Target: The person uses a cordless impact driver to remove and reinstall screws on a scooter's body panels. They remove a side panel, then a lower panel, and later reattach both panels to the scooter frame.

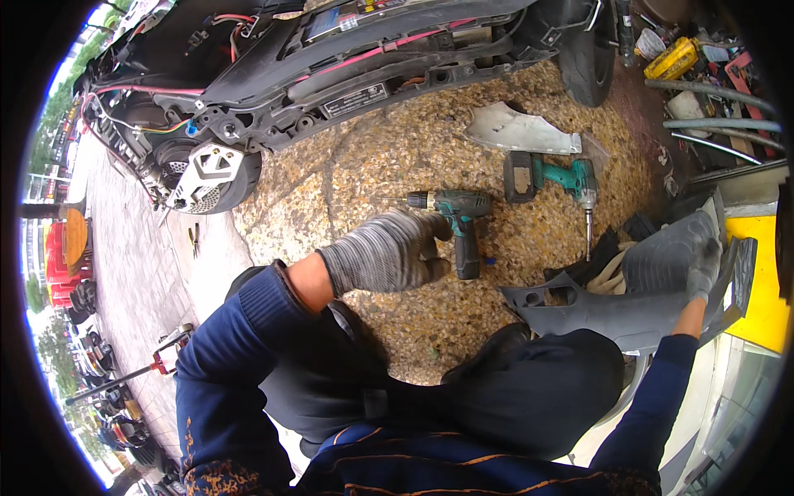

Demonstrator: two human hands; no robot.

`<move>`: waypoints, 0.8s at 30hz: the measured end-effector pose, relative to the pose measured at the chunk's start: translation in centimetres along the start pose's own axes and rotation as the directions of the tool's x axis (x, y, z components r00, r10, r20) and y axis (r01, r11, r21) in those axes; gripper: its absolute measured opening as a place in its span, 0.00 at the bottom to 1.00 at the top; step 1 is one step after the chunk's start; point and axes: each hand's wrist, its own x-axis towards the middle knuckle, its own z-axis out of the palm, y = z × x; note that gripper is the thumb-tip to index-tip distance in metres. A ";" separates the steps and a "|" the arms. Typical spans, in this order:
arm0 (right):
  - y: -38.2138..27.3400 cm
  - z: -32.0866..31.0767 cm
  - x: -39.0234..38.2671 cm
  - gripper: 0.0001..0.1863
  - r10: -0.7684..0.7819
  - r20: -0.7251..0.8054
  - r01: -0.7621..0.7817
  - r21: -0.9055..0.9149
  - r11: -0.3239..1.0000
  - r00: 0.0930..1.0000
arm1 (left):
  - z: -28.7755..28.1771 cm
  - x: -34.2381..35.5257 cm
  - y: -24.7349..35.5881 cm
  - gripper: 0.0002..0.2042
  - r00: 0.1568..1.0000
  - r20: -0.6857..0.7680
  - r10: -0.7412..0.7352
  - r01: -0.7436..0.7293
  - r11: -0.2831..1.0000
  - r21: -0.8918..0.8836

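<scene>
My left hand (389, 252), in a grey striped knit glove, is just left of a green-and-black cordless drill (466, 217). Its fingers are curved but apart, the fingertips close to or touching the drill below its chuck. The drill's handle shows uncovered, with no fingers wrapped round it. Out to the right, my gloved right hand (705, 266) grips a dark grey plastic panel (608, 318) at its raised right part; the fingertips are partly hard to make out. A second green power tool (571, 178), fitted with a long socket, lies beyond the drill.
A partly stripped scooter (356, 99) stands across the far side. A pale curved cover (521, 131) lies on the pebbled ground. Tools and a yellow case (672, 59) crowd the far right. Small pliers (193, 240) lie at left, and a yellow board (757, 289) stands beyond the panel.
</scene>
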 end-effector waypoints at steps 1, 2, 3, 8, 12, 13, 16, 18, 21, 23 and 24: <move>-3.7 0.4 1.0 0.31 -0.099 0.123 0.089 0.080 0.993 0.987 | 0.2 -0.3 0.5 0.21 1.000 0.010 0.012 -0.013 0.999 0.041; -7.9 1.1 1.6 0.30 -0.130 0.223 0.100 0.138 0.985 0.966 | 0.4 -0.6 0.9 0.21 0.999 0.006 0.051 -0.051 0.995 0.090; -12.4 2.1 1.4 0.27 -0.160 0.279 0.080 0.279 0.957 0.947 | 0.4 -1.1 1.3 0.21 0.994 0.004 0.111 -0.111 0.988 0.106; -34.5 5.5 -0.8 0.24 -0.551 0.476 0.321 0.481 0.816 0.686 | 0.0 -3.2 2.7 0.22 0.979 0.046 0.197 -0.202 0.963 0.181; -46.9 10.0 -3.9 0.23 -0.647 0.638 0.508 0.426 0.749 0.418 | -0.6 -4.2 2.6 0.23 0.970 -0.013 0.241 -0.230 0.941 0.247; -48.8 11.3 -5.1 0.24 -0.614 0.676 0.469 0.422 0.775 0.407 | -0.7 -4.4 2.4 0.24 0.967 -0.024 0.254 -0.239 0.935 0.261; -53.1 15.1 -7.0 0.27 -0.622 0.695 0.508 0.414 0.756 0.360 | -1.0 -4.7 1.6 0.24 0.962 -0.023 0.274 -0.258 0.928 0.267; -54.9 17.6 -8.3 0.26 -0.605 0.701 0.469 0.419 0.778 0.377 | -1.2 -4.9 1.0 0.24 0.961 -0.019 0.277 -0.263 0.927 0.267; -56.6 20.4 -9.8 0.34 -0.556 0.713 0.500 0.326 0.802 0.427 | -1.6 -5.0 -0.1 0.23 0.970 0.004 0.242 -0.232 0.926 0.297; -57.2 21.3 -10.5 0.37 -0.454 0.751 0.556 0.139 0.819 0.480 | -2.0 -5.3 -1.0 0.23 0.970 -0.011 0.243 -0.228 0.925 0.304; -57.5 21.6 -10.4 0.38 -0.453 0.744 0.554 0.135 0.822 0.491 | -2.2 -5.5 -1.5 0.22 0.971 -0.015 0.239 -0.224 0.928 0.299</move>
